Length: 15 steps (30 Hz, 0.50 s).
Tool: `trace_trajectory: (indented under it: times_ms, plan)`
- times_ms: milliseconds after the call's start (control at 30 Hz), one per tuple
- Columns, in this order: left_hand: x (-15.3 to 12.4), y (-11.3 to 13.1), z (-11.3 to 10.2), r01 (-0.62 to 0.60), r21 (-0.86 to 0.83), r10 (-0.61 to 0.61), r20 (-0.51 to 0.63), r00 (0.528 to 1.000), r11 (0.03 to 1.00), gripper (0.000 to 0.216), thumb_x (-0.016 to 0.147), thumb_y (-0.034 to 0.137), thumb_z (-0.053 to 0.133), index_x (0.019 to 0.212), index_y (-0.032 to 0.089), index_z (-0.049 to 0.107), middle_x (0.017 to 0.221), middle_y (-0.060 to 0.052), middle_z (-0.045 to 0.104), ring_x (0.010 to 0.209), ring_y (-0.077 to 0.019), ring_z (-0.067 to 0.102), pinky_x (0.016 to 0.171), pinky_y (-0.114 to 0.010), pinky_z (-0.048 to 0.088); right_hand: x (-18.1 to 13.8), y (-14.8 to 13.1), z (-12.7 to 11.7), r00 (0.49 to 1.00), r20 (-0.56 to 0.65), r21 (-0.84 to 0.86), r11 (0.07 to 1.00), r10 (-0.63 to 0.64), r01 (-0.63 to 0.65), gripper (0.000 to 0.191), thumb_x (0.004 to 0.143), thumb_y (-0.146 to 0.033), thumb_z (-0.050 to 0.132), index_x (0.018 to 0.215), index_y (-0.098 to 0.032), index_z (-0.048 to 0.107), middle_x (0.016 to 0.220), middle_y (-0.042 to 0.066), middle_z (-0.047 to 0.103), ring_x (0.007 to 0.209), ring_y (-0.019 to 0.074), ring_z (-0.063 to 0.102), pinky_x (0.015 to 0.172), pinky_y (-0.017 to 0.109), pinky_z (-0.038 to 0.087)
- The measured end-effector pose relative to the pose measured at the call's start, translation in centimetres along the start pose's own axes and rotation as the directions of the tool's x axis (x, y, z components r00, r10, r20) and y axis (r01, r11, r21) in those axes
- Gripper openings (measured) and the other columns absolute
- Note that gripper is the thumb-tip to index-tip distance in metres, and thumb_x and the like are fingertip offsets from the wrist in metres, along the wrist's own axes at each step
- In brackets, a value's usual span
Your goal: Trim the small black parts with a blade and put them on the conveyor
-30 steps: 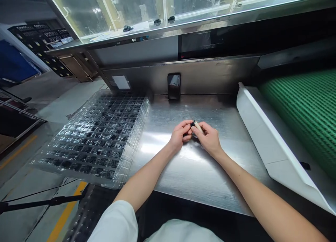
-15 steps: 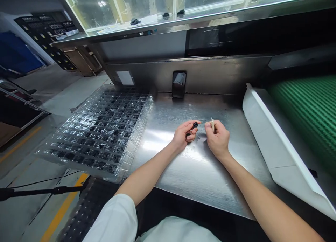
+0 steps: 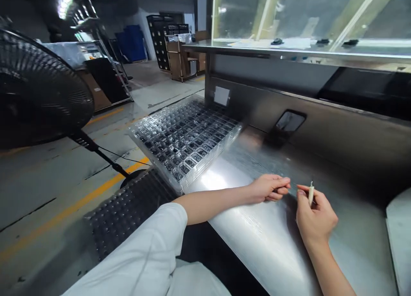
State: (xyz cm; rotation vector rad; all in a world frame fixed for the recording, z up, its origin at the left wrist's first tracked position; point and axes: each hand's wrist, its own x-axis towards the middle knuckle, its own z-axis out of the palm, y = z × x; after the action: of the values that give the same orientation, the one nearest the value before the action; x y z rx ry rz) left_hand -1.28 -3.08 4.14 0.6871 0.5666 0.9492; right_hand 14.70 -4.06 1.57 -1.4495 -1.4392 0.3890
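Two hands, one stick at the steel bench

Steel bench [image 3: 257,240] fills the lower right, its back wall bearing one dark slot [image 3: 288,122] at 1 o'clock. One black fan [image 3: 38,90] stands at 9 o'clock. One stack of clear trays [image 3: 186,137] with small black parts lies at 11 o'clock. Left hand [image 3: 268,188] rests with fingers pinched together; what they hold is hidden. Right hand [image 3: 314,216] grasps one pale stick [image 3: 311,193], long axis upright, tip pointing to 12 o'clock.

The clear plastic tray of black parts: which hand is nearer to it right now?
Left. The left hand rests on the steel table just right of the clear plastic tray; the right hand, holding a small stick, is farther right.
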Motion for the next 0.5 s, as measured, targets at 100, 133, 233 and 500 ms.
trace_trajectory:
  times_ms: [100, 133, 233, 500]
  plan:
    - [-0.5, 0.1, 0.4, -0.011, 0.065, 0.013, -0.031, 0.999, 0.998, 0.05, 0.079, 0.062, 0.081, 0.08, 0.018, 0.057, 0.057, 0.01, 0.034, 0.042, -0.004, 0.021, 0.043, -0.018, 0.01, 0.2, 0.1, 0.0, 1.0, 0.01, 0.002, 1.0, 0.0, 0.0, 0.051, 0.08, -0.06, 0.057, 0.1, -0.016, 0.077, 0.072, 0.003, 0.059, 0.057, 0.0181, 0.046, 0.056, 0.032, 0.035]
    - [-0.7, 0.1, 0.5, -0.018, 0.079, 0.02, -0.034, 0.999, 0.997, 0.052, 0.078, 0.064, 0.081, 0.079, 0.018, 0.057, 0.056, 0.01, 0.033, 0.042, -0.0042, 0.02, 0.043, -0.019, 0.009, 0.3, 0.1, -0.1, 1.0, 0.013, 0.003, 1.0, 0.0, 0.0, 0.051, 0.08, -0.06, 0.057, 0.1, -0.017, 0.076, 0.072, 0.003, 0.06, 0.057, 0.0188, 0.047, 0.057, 0.032, 0.036]
    - [-1.0, 0.2, 1.1, -0.034, 0.128, 0.038, -0.034, 0.999, 0.991, 0.054, 0.077, 0.067, 0.08, 0.075, 0.018, 0.056, 0.055, 0.009, 0.035, 0.043, -0.0046, 0.021, 0.043, -0.02, 0.01, 0.4, -0.2, -0.4, 1.0, 0.025, -0.008, 1.0, 0.002, -0.002, 0.051, 0.077, -0.061, 0.056, 0.098, -0.019, 0.075, 0.072, 0.004, 0.061, 0.057, 0.0216, 0.05, 0.058, 0.035, 0.039]
    - [-5.8, 3.7, 2.8, 0.045, 0.32, 0.008, -0.163, 0.987, 0.946, 0.051, 0.082, 0.061, 0.08, 0.068, 0.016, 0.061, 0.065, 0.002, 0.05, 0.05, -0.0051, 0.029, 0.046, -0.021, 0.016, 0.4, -2.3, -1.3, 0.988, 0.09, -0.087, 0.989, 0.127, -0.119, 0.036, 0.068, -0.059, 0.055, 0.087, -0.032, 0.071, 0.064, 0.006, 0.059, 0.056, 0.0294, 0.053, 0.062, 0.048, 0.042]
